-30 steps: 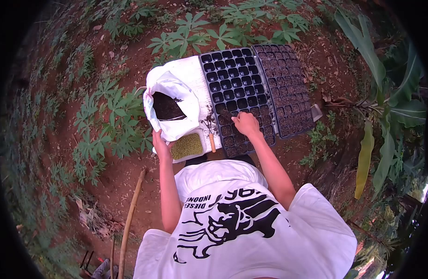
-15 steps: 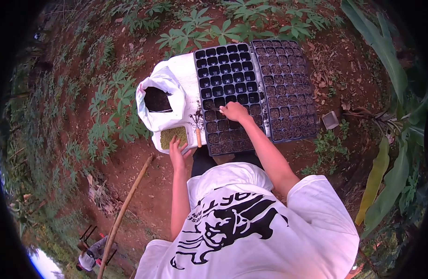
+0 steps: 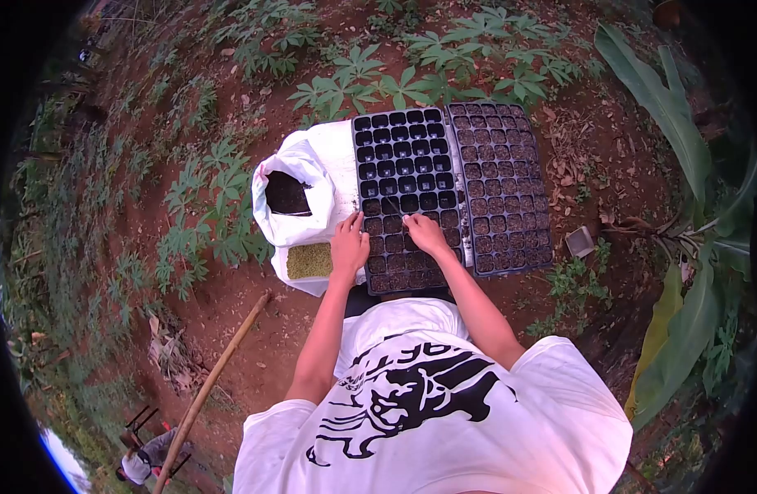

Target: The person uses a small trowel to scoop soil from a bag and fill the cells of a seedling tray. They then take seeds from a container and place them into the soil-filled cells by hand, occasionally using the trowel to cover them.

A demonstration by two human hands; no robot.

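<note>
A black seedling tray (image 3: pixel 405 169) lies in front of me, its far cells bare and its near cells filled with dark soil. My right hand (image 3: pixel 426 235) is over the middle rows, closed round a thin dark tool (image 3: pixel 393 207) that slants toward the cells. At the tray's left edge is my left hand (image 3: pixel 350 245), fingers bent together; what they hold, if anything, I cannot tell. Just left of it sits a white container of small green seeds (image 3: pixel 309 262). Behind that stands an open white sack (image 3: pixel 292 191) with dark soil inside.
A second tray (image 3: pixel 502 185), its cells full of soil, lies along the right side. Both trays rest on a white surface (image 3: pixel 339 152). A small square pot (image 3: pixel 580 241) is on the ground at right. A long wooden pole (image 3: pixel 218 370) leans at lower left, near another person (image 3: pixel 144 461).
My left hand has left the green seeds and moved right to the tray's edge, over where the wooden-handled hand fork lay. My right hand stays over the middle cells. The view has tilted slightly.
</note>
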